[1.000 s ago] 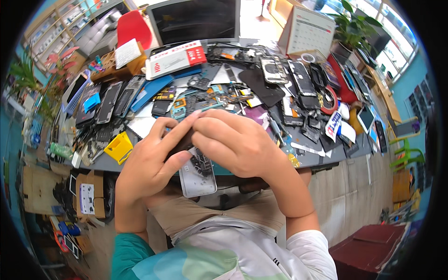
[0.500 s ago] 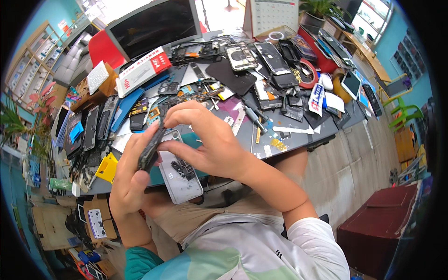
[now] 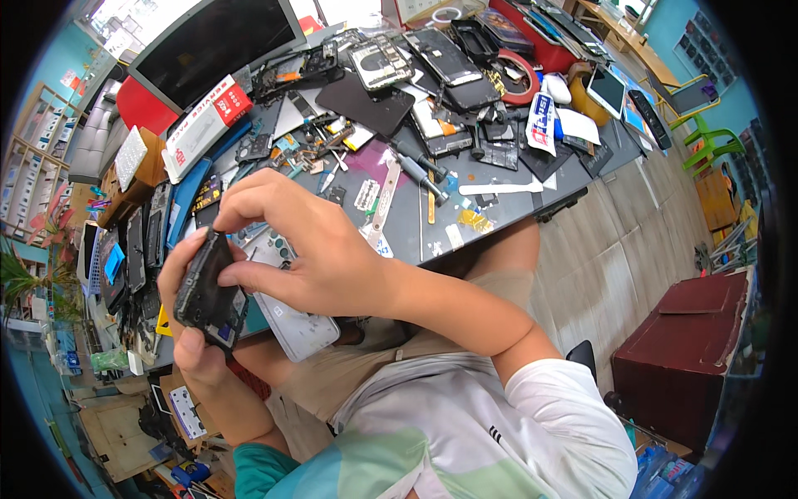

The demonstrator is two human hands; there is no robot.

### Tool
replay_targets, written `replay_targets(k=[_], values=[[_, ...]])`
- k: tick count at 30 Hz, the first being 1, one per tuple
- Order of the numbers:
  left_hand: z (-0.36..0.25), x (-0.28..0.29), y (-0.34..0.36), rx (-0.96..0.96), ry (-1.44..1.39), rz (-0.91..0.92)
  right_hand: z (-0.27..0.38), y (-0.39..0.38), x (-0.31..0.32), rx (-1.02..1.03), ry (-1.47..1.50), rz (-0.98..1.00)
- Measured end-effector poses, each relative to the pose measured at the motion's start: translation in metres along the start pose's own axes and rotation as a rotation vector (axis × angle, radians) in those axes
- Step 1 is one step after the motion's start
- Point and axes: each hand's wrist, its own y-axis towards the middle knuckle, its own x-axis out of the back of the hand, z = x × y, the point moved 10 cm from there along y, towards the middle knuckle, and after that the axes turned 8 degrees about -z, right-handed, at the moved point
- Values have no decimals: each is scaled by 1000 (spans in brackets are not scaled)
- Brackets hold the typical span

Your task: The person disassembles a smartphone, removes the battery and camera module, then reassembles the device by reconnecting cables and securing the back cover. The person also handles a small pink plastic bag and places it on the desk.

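A dark, opened smartphone [image 3: 218, 293] is held tilted above the near left edge of the desk, some of its inner parts showing. My left hand [image 3: 199, 362] grips its lower end, with the thumb on the near corner and the fingers along the outer long edge. My right hand [image 3: 307, 245] pinches the upper end between thumb and fingers, the thumb lying across the face. Below the hands a white phone back cover [image 3: 303, 333] juts past the desk edge. My right hand covers part of it, so whatever lies on it is mostly hidden.
The grey desk [image 3: 490, 204] carries several stripped phones, a screwdriver-like tool [image 3: 420, 175], a white spatula-like strip [image 3: 499, 189] and a red tape roll [image 3: 519, 79]. A monitor [image 3: 218, 50] and a red-and-white box [image 3: 208, 125] stand farther back. A dark red cabinet [image 3: 682, 358] stands at right.
My view has turned, shifting the desk leftward and up in the picture. Both hands have tilted the phone, so its face shows more than its edge. Both still hold it.
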Motion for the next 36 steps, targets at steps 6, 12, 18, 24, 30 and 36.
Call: replay_targets(k=[6,12,18,24,30,36], values=[[-4,4,0,-15,125,-8,-12,-4,-8,-125,32,52],[-1,4,-2,-27,179,90,-14,-7,-11,-198,35,116],[-6,3,-7,-39,150,62,-22,-12,-18,-285,99,148],[1,6,-10,-1,67,54,-16,0,-20,-191,80,213],[10,8,-8,58,-31,53,-18,6,-21,-245,54,278],[-7,-4,7,-135,147,85,-12,4,-12,-186,20,133]])
